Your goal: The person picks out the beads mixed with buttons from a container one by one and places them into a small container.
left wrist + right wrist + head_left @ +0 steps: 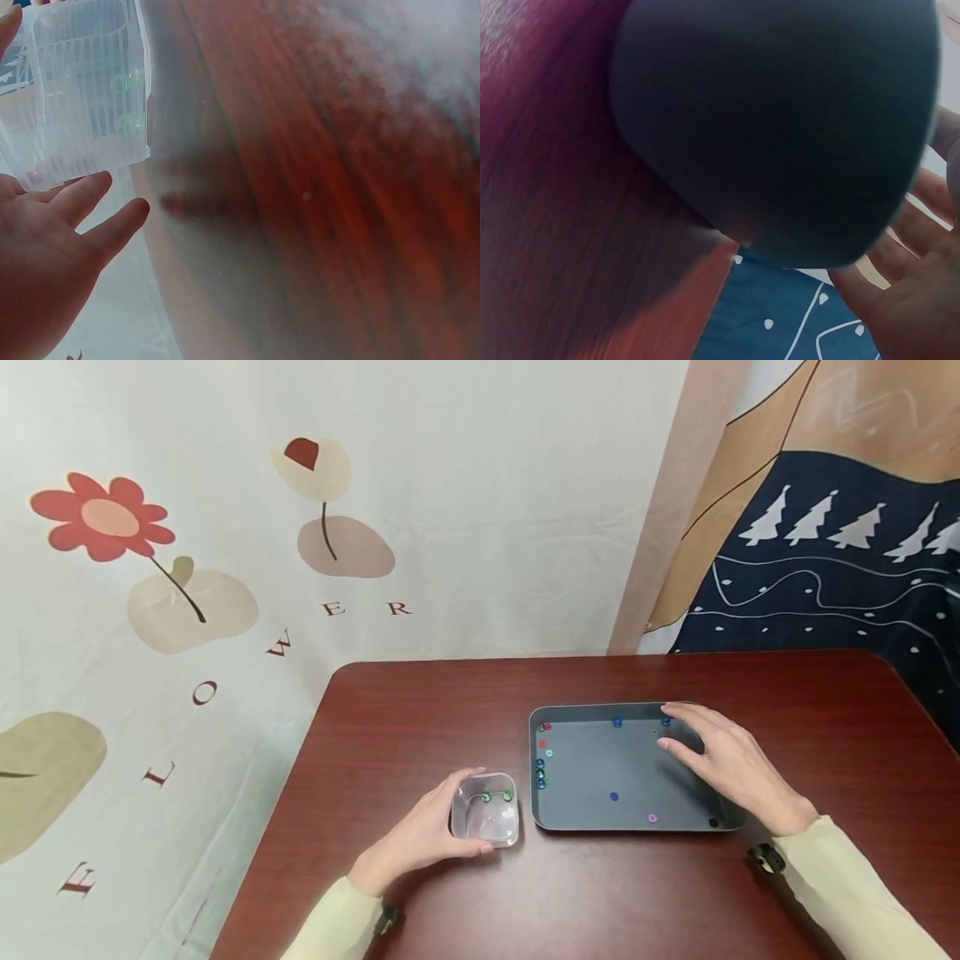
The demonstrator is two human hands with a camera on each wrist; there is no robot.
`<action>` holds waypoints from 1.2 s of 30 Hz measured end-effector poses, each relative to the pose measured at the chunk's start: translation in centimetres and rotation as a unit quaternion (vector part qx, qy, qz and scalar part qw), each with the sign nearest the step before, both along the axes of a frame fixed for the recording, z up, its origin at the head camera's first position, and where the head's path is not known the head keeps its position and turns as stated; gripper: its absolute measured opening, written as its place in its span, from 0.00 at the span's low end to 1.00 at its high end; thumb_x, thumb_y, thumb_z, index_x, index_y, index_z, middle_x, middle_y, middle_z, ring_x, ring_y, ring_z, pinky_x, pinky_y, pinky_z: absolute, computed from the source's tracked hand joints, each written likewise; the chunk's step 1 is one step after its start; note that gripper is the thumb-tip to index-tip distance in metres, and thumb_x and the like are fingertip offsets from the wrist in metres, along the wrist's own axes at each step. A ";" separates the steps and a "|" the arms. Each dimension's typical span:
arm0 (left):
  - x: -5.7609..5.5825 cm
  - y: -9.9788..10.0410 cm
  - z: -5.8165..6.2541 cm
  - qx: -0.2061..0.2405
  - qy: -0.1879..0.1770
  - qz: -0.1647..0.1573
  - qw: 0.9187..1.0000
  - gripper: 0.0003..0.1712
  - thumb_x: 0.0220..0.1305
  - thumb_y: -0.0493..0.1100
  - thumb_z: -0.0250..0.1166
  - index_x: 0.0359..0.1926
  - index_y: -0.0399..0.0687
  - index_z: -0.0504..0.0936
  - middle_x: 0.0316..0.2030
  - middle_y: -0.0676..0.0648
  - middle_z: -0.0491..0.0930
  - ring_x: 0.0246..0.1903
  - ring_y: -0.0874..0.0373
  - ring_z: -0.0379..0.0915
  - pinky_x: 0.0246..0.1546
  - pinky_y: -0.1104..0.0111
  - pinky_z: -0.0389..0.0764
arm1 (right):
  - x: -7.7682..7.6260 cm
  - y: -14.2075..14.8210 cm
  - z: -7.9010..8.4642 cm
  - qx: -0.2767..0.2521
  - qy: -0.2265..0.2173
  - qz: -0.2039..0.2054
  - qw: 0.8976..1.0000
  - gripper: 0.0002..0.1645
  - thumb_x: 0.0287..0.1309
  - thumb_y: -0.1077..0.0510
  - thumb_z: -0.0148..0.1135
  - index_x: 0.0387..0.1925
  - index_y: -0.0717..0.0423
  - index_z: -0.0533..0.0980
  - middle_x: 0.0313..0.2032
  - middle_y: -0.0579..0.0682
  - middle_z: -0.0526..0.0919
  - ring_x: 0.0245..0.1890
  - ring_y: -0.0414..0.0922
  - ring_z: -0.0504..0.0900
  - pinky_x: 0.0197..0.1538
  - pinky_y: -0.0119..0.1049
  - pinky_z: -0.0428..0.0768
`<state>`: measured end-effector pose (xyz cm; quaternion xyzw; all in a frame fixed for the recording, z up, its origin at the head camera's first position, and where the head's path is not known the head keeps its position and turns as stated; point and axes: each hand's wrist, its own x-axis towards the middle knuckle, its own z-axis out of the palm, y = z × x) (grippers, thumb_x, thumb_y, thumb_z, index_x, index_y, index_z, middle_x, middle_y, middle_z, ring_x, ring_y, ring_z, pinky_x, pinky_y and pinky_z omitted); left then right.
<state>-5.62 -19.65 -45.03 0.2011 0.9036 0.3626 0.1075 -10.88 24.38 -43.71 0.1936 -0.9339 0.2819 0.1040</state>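
My left hand [420,835] grips a small clear plastic container [517,810], thumb along its near side and fingers round the far side. Two green marbles [497,796] lie inside it; they show through its wall as green patches in the left wrist view. To its right is a grey rectangular tray [585,777] holding several small marbles and rings. My right hand [731,760] reaches over the tray's right end, thumb and fingers apart, fingertips close to a blue marble [666,722] near the back edge. In the right wrist view, the tray's outer side [772,135] hides part of that hand.
More marbles [540,774] line the tray's left side. A blue piece [614,797], a pink ring [652,818] and a black piece [713,822] lie nearer the front. Beneath is a brown wooden table [420,710]; a printed cloth [487,527] hangs behind.
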 end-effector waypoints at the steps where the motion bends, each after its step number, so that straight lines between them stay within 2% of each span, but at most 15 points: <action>1: 0.0 0.0 0.0 0.001 0.000 0.000 1.000 0.58 0.45 0.58 0.84 0.74 0.52 0.65 0.66 0.52 0.74 0.62 0.57 0.72 0.65 0.52 0.74 | 0.0 0.1 0.0 0.001 -0.002 -0.001 1.000 0.33 0.61 0.54 0.75 0.65 0.59 0.77 0.62 0.61 0.78 0.62 0.60 0.76 0.58 0.66 0.75; 10: 0.1 -0.1 0.0 0.009 0.009 -0.001 1.000 0.58 0.45 0.59 0.84 0.74 0.52 0.65 0.65 0.51 0.75 0.60 0.56 0.73 0.63 0.51 0.75 | -0.4 0.2 -0.4 0.012 -0.006 0.002 1.000 0.31 0.63 0.53 0.73 0.64 0.60 0.77 0.61 0.62 0.80 0.59 0.60 0.79 0.57 0.64 0.78; 15: 0.2 -0.1 -0.1 0.006 0.012 -0.006 1.000 0.58 0.45 0.60 0.84 0.74 0.51 0.65 0.65 0.51 0.76 0.61 0.56 0.73 0.63 0.52 0.75 | -0.3 0.1 -0.5 0.031 -0.025 -0.002 0.999 0.30 0.64 0.54 0.72 0.63 0.62 0.78 0.59 0.64 0.81 0.57 0.62 0.81 0.55 0.64 0.80; 22: 0.1 0.0 0.0 0.014 0.013 -0.004 1.000 0.58 0.44 0.59 0.84 0.73 0.49 0.66 0.64 0.48 0.76 0.60 0.54 0.74 0.63 0.50 0.75 | -0.4 0.2 -0.4 0.038 -0.053 0.001 0.998 0.30 0.64 0.55 0.72 0.64 0.63 0.77 0.60 0.65 0.81 0.58 0.62 0.80 0.57 0.63 0.79; 32: -0.2 0.0 -0.2 0.008 0.018 -0.009 1.000 0.57 0.46 0.59 0.84 0.73 0.51 0.66 0.62 0.49 0.77 0.58 0.55 0.74 0.61 0.51 0.77 | -0.4 0.1 -0.9 0.043 -0.069 0.002 0.997 0.32 0.65 0.54 0.72 0.65 0.64 0.76 0.61 0.66 0.79 0.59 0.63 0.79 0.58 0.63 0.78; 36: 0.1 -0.2 0.0 0.010 0.013 -0.003 1.000 0.58 0.45 0.60 0.84 0.74 0.52 0.65 0.63 0.49 0.76 0.58 0.54 0.74 0.61 0.50 0.77 | -0.6 -0.2 -0.9 0.046 -0.071 0.004 0.996 0.32 0.65 0.53 0.71 0.66 0.64 0.75 0.63 0.66 0.78 0.60 0.63 0.78 0.59 0.63 0.78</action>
